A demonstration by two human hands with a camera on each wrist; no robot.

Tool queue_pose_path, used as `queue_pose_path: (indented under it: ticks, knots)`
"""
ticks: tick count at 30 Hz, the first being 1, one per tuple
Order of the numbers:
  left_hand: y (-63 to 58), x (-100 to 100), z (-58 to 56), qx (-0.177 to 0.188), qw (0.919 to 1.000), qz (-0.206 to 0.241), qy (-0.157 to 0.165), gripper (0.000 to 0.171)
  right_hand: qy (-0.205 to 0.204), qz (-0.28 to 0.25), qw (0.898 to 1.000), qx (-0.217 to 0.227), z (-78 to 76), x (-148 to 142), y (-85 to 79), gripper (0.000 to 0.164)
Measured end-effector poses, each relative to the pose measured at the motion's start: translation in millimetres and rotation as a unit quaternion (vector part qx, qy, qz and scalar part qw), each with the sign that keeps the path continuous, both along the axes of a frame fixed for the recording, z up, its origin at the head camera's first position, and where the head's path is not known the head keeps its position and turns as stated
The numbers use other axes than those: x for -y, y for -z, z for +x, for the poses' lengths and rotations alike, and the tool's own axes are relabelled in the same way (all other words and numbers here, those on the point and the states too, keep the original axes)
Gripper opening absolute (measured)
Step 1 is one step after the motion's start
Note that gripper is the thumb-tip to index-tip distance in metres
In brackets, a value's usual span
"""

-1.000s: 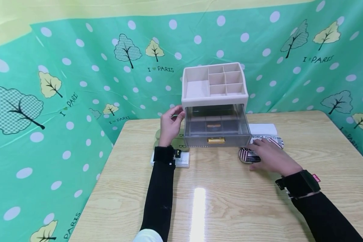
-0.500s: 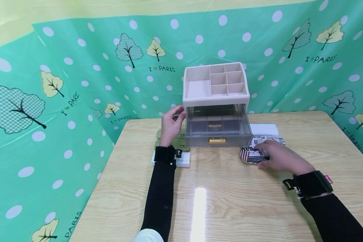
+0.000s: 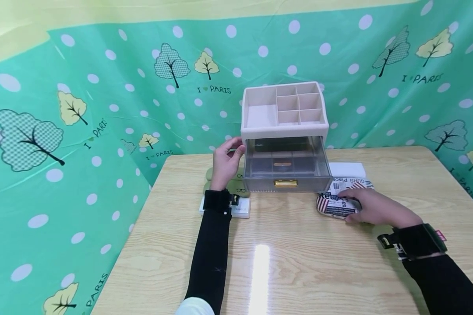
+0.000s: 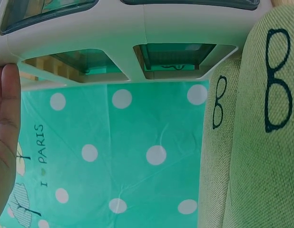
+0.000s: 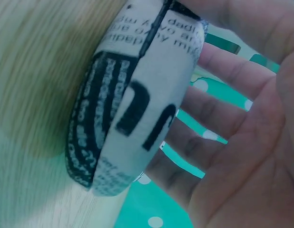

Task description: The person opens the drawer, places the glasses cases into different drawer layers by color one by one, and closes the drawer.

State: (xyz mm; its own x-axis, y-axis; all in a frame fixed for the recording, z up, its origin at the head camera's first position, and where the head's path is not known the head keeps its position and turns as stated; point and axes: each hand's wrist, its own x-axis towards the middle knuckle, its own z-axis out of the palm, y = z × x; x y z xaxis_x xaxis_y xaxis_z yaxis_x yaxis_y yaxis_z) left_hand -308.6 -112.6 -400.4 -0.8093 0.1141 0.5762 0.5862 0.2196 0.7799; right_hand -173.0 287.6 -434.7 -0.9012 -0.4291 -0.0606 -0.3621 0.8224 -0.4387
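Note:
A white desktop organizer (image 3: 284, 132) with a compartment top stands at the back of the table. Its smoky clear drawer (image 3: 256, 184), with a gold handle, is pulled out. My left hand (image 3: 225, 165) is at the organizer's left side; in the left wrist view its straight fingers (image 4: 10, 95) touch the white wall. To the right of the drawer, my right hand (image 3: 378, 209) grips the right end of a newsprint-patterned glasses case (image 3: 335, 207). In the right wrist view, the case (image 5: 132, 104) lies between thumb and fingers, tilted on its edge.
Behind the gripped case lie a second newsprint case (image 3: 344, 183) and a white case (image 3: 347, 169). Green glasses cases (image 3: 238, 187) and a white box (image 3: 242, 208) lie by the left wrist. A green polka-dot curtain (image 3: 205, 122) hangs behind the wooden table (image 3: 299, 262).
My right hand has shifted to the right along the front newsprint glasses case and now holds its right end. The left hand stays at the organizer's side. The head view has turned slightly left.

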Motion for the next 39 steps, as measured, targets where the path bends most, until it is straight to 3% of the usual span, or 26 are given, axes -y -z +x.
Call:
queue_pose_path:
  ticks: [11,21,27,39]
  knots:
    - [-5.4,-4,7.5,0.01,0.9998,-0.007,-0.013,0.032,0.017,0.006,1.0,0.016,0.6,-1,-1.9,0.064]
    - [-1.5,1,4.0,0.003,1.0,-0.002,-0.002,0.034,0.022,0.007,1.0,0.015,3.3,-1,-13.9,0.064]
    - [-0.7,1,3.6,-0.002,1.0,0.0,0.002,0.036,0.017,0.012,1.0,-0.008,3.9,-3,-25.7,0.061]
    - [-4.0,0,4.7,0.006,0.9999,0.009,0.004,0.036,0.035,0.026,0.999,-0.011,-1.5,-10,-53.7,0.064]
